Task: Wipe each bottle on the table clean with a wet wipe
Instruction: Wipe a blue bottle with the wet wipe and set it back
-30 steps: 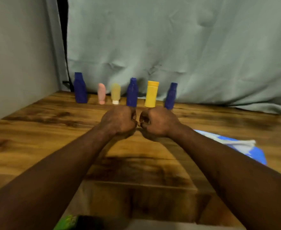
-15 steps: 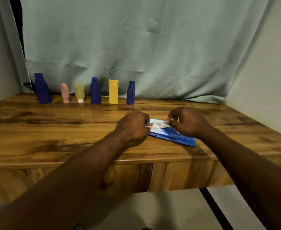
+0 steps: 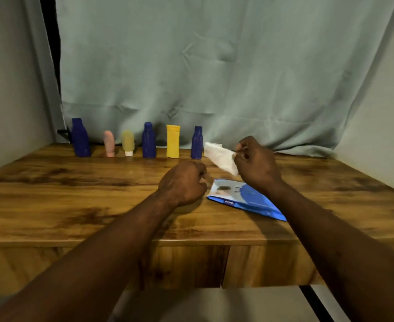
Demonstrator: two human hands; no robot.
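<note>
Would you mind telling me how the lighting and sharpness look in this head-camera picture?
Head view: dim light; soft glare on the table near the bottles, arm shadows across it; the wipe in the right hand looks slightly soft.

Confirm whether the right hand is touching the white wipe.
Touching. The head view shows the right hand pinching one end of the white wipe, held above the wipe pack.
</note>
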